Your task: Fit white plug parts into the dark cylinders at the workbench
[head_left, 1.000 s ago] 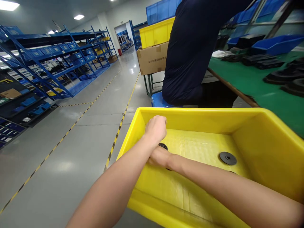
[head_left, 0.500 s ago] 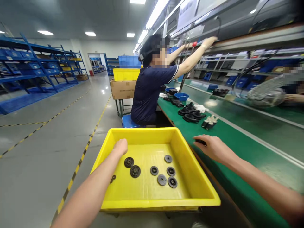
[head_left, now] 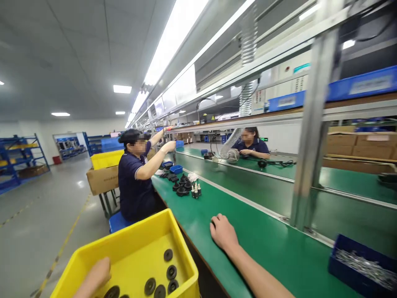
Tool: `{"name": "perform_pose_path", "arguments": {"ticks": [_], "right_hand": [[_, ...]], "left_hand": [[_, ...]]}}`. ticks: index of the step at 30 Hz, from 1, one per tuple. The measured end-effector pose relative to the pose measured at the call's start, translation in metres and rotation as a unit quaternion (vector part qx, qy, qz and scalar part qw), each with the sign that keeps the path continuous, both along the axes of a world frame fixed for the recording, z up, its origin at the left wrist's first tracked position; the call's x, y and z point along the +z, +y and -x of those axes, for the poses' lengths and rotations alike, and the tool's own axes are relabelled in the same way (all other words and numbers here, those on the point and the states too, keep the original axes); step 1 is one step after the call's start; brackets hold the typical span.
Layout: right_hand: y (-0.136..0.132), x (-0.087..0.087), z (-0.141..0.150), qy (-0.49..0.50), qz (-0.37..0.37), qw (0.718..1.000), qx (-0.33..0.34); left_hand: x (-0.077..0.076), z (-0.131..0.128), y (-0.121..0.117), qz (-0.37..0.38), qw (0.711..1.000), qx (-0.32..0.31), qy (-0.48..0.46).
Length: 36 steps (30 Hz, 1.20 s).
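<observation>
My left hand point(head_left: 96, 275) is inside the yellow bin point(head_left: 182, 248) near its left wall, with the fingers curled under and the back of the hand facing me. Several black round discs point(head_left: 171, 272) lie on the bin floor to its right, apart from it. On the green work table point(head_left: 273, 248), just past the bin's right rim, my right hand point(head_left: 223, 232) rests knuckles up. Its fingers are bent down, and a small dark bit shows at the fingertips. I cannot tell what either hand holds.
A co-worker point(head_left: 133, 182) sits on a blue stool point(head_left: 118, 221) just beyond the bin, arms raised. Black parts point(head_left: 182, 188) lie on the table near them. A blue tray of small metal parts point(head_left: 362, 265) sits at right, behind a metal post point(head_left: 307, 145). Another person point(head_left: 251, 145) sits across the line.
My right hand left the bin and came to rest on the green table. My view swung up and right. The left hand stayed in the bin.
</observation>
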State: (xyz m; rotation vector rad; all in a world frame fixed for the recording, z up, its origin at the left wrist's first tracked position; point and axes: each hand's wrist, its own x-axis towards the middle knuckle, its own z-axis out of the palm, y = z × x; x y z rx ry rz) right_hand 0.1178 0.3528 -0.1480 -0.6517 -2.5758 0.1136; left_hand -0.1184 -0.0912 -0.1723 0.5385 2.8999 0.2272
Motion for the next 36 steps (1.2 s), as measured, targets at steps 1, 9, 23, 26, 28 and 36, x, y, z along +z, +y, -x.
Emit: {"name": "perform_pose_path", "arguments": {"ticks": [1, 9, 23, 26, 28, 36], "right_hand": [[0.0, 0.002, 0.0, 0.006, 0.005, 1.0, -0.007], [-0.005, 0.011, -0.006, 0.02, 0.053, 0.996, -0.073], [-0.016, -0.002, -0.095, 0.036, 0.109, 0.991, -0.075], [-0.014, -0.004, -0.084, 0.04, 0.104, 0.993, -0.04], [-0.012, -0.008, -0.073, 0.037, 0.097, 0.994, -0.027], [-0.001, -0.021, -0.052, 0.023, 0.095, 0.995, -0.015]], "left_hand": [[0.002, 0.002, 0.002, -0.001, 1.0, 0.001, 0.023], [0.011, -0.005, 0.118, -0.374, 0.912, -0.146, 0.08], [-0.013, -0.018, 0.452, -0.489, 0.868, -0.008, 0.084], [-0.012, -0.001, 0.467, -0.495, 0.866, -0.001, 0.071], [-0.011, 0.008, 0.471, -0.498, 0.865, -0.006, 0.063], [-0.009, 0.008, 0.476, -0.515, 0.854, -0.042, 0.055]]}}
